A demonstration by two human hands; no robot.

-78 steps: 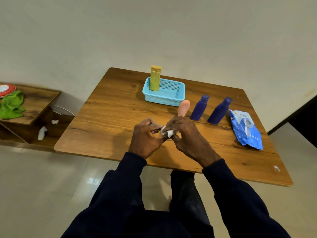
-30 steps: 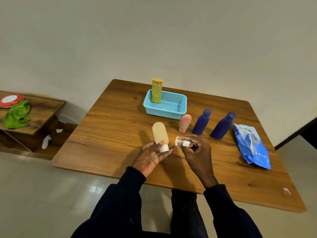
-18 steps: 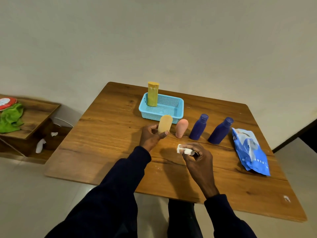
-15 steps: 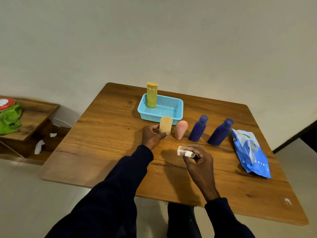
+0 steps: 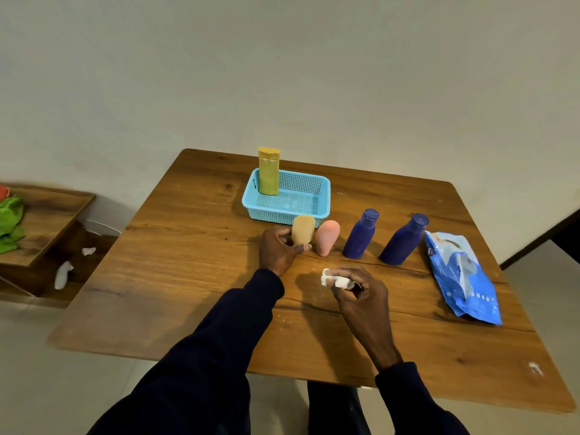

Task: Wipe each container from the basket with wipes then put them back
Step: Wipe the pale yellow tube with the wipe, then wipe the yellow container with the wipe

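My left hand [image 5: 277, 251] grips the base of a tan tube [image 5: 303, 229] standing upright on the wooden table [image 5: 188, 262], just left of a pink tube [image 5: 327, 237]. My right hand [image 5: 361, 296] pinches a crumpled white wipe [image 5: 335, 280] above the table, nearer to me. Behind the tubes sits a light blue basket [image 5: 301, 211] with a tall yellow container [image 5: 269, 175] standing in its left end. Two dark blue bottles [image 5: 361, 235] [image 5: 405, 241] stand to the right of the pink tube.
A blue wipes pack [image 5: 461, 277] lies near the table's right edge. A lower wooden side table [image 5: 47, 221] at the left holds a green cloth [image 5: 11, 221], with white scraps [image 5: 64, 273] on its lower shelf. A wall rises behind the table.
Both hands were rubbing the tube with the wipe. My left hand then carried the tan tube forward and stood it beside the pink tube, while my right hand stayed back holding the wipe.
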